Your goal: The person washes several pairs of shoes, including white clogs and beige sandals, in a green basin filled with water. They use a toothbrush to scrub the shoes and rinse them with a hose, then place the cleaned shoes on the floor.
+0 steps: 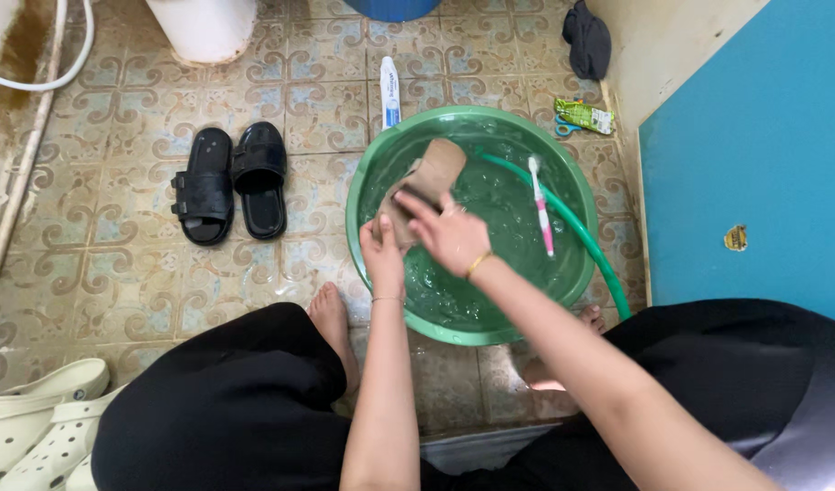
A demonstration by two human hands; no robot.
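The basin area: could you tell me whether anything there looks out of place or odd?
A toothbrush lies across the basin rim beside the hose, near the shoe both hands hold; toothpaste lies on the floor.

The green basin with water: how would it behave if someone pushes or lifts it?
The green basin holds much water, so it is probably heavy and would slide little on the tiled floor. Its thin plastic rim may flex if lifted from one side. The water would likely slosh over, since the green hose and toothbrush rest loosely across it.
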